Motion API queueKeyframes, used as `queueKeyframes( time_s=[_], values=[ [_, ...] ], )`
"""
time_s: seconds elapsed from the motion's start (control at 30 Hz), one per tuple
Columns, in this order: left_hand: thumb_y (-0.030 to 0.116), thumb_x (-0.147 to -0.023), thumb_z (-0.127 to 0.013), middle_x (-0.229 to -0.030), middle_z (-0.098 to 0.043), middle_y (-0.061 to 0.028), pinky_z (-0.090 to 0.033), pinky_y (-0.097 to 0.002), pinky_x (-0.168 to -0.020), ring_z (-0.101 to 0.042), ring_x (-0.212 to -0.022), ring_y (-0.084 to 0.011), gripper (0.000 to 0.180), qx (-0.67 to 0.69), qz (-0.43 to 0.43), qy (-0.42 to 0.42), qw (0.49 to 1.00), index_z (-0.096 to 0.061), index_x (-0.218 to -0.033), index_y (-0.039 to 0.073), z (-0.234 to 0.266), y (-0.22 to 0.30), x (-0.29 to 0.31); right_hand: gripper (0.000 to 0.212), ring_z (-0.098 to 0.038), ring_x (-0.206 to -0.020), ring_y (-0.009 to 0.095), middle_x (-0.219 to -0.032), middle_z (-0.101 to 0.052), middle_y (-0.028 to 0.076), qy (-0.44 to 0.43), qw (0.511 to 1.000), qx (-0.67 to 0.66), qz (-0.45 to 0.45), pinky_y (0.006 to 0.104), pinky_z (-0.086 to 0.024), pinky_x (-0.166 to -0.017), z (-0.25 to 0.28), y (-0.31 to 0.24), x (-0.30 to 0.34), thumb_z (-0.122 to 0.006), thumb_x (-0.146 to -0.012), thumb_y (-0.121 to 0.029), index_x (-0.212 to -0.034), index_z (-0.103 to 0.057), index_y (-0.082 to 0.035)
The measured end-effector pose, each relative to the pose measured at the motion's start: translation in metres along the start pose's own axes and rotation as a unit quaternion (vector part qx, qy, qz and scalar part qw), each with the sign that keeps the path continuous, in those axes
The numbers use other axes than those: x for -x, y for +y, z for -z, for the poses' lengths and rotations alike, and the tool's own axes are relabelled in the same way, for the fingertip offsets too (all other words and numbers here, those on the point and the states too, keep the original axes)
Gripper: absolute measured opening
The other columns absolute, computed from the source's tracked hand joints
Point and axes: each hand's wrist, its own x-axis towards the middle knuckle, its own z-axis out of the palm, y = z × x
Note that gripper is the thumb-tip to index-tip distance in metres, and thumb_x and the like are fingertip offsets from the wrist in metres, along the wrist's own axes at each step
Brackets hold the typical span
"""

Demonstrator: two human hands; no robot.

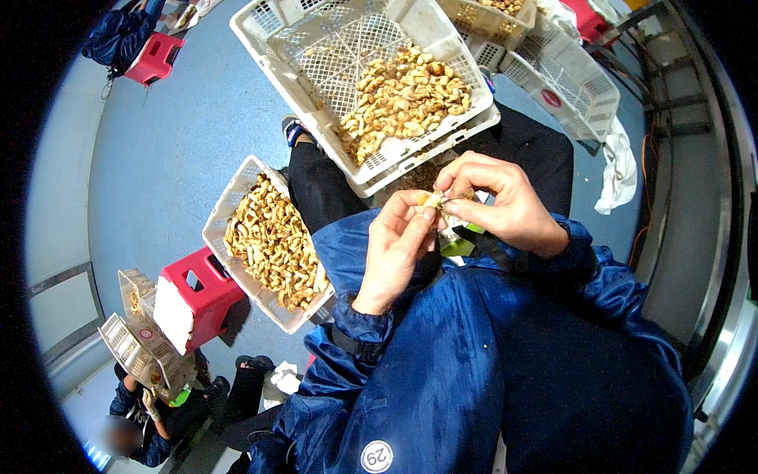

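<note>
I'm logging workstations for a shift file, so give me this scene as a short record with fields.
Left hand: left hand pinching a small yellowish piece
Right hand: right hand, fingertips pinched at the same piece
Front: large white crate, partly filled with mushroom-like pieces
Left side: smaller-looking white crate, more fully loaded; red stool beyond
Lower left: another person near stacked crates
Floor: blue

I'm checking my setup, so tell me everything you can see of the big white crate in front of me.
The big white crate is an open-topped, apparently plastic box with a latticed floor, perforated walls and brownish stains. It rests on another crate, its far edge partly out of frame. Mushroom-like pieces lie heaped toward its near and right sides, leaving much floor bare. The left hand and right hand are apart from it.
</note>
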Motion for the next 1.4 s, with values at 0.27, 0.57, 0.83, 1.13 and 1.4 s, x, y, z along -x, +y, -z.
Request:
queueKeyframes(
  time_s=[0.27,0.57,0.83,1.13,1.4],
  values=[
    [0.005,-0.091,-0.060,-0.088,-0.056,-0.0004,-0.042,-0.0210,-0.065,-0.050,-0.072,-0.0073,0.015,-0.282,-0.184,0.065,0.939,-0.055,-0.104,0.002,-0.001,-0.008,0.002,0.015,-0.056,-0.078,0.007,-0.087,-0.067,0.006,-0.003,0.969,-0.183,-0.166,0.0252,-0.045,-0.067,0.000,0.002,-0.002,-0.066,-0.081,-0.004,-0.073,-0.054,-0.001],
    [0.000,-0.085,-0.063,-0.079,-0.056,-0.0049,-0.044,-0.0255,-0.060,-0.051,-0.063,-0.0121,0.016,-0.442,-0.314,0.076,0.837,-0.058,-0.100,0.001,-0.001,-0.004,-0.002,0.010,-0.059,-0.083,0.010,-0.085,-0.066,0.005,-0.017,0.980,-0.136,-0.143,0.0267,-0.048,-0.071,0.004,-0.002,-0.003,-0.064,-0.080,-0.002,-0.073,-0.057,-0.001],
    [0.001,-0.084,-0.065,-0.083,-0.059,-0.0041,-0.045,-0.0243,-0.063,-0.053,-0.069,-0.0086,0.020,-0.436,-0.277,0.077,0.853,-0.058,-0.102,0.001,-0.001,-0.003,0.000,0.014,-0.057,-0.083,0.010,-0.088,-0.063,0.005,-0.064,0.977,-0.145,-0.143,0.0260,-0.047,-0.072,0.004,-0.004,0.000,-0.065,-0.080,-0.004,-0.072,-0.054,-0.001],
    [0.013,-0.093,-0.062,-0.085,-0.060,0.0019,-0.036,-0.0163,-0.058,-0.047,-0.068,-0.0021,0.018,0.041,0.030,-0.022,0.998,-0.056,-0.108,0.006,0.010,0.001,0.002,0.016,-0.061,-0.078,0.020,-0.086,-0.063,0.010,-0.029,0.999,0.013,-0.004,0.0308,-0.048,-0.071,0.001,-0.011,0.000,-0.065,-0.077,-0.004,-0.070,-0.051,0.000],
    [0.006,-0.092,-0.061,-0.094,-0.059,0.0015,-0.042,-0.0186,-0.070,-0.052,-0.081,-0.0048,0.015,-0.106,-0.104,0.021,0.989,-0.057,-0.106,0.002,0.003,-0.004,0.005,0.007,-0.062,-0.074,0.019,-0.081,-0.064,0.010,-0.017,0.998,0.040,-0.039,0.0292,-0.048,-0.068,-0.002,-0.008,-0.001,-0.064,-0.078,-0.005,-0.076,-0.060,0.000]
  ],
)
